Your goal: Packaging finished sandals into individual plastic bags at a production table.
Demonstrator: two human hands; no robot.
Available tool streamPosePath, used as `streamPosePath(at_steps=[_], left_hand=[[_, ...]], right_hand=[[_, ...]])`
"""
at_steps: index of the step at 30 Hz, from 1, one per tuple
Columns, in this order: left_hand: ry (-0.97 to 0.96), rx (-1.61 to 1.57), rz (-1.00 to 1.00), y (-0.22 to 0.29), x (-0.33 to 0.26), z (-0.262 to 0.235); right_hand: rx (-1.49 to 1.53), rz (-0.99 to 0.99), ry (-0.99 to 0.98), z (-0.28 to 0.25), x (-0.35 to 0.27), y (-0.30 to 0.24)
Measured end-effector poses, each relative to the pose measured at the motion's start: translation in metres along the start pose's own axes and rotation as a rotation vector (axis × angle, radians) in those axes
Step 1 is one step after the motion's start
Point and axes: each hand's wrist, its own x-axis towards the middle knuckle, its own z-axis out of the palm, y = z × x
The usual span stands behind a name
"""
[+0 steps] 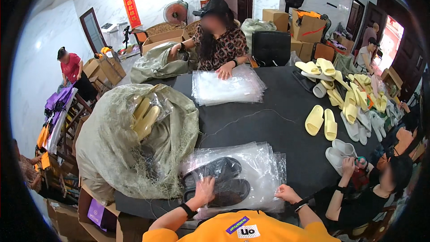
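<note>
A pair of black slippers (218,180) lies inside a clear plastic bag on top of a stack of clear bags (260,161) at the near edge of the black table (268,125). My left hand (204,189) presses flat on the bagged slippers, fingers spread. At the stack's right corner my right hand (285,193) rests on the bag's edge; whether it pinches the plastic is unclear.
A large woven sack (116,148) holding bagged yellow slippers (145,115) sits at my left. Loose yellow and white slippers (345,98) pile at the right. A person opposite has a hand on another stack of bags (226,87). Another person (380,183) sits close on my right.
</note>
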Motion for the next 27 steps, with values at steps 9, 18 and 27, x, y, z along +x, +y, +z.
streamPosePath(at_steps=[9,18,27], left_hand=[[-0.110,0.110,-0.302,-0.027,-0.054,-0.009],[-0.037,0.055,-0.172,-0.026,-0.050,0.007],[0.041,-0.046,-0.083,-0.011,-0.007,0.036]], right_hand=[[-0.754,-0.798,0.340,0.048,0.001,-0.067],[-0.969,-0.735,0.052,0.106,0.036,-0.064],[-0.909,-1.005,-0.097,0.118,-0.001,-0.085]])
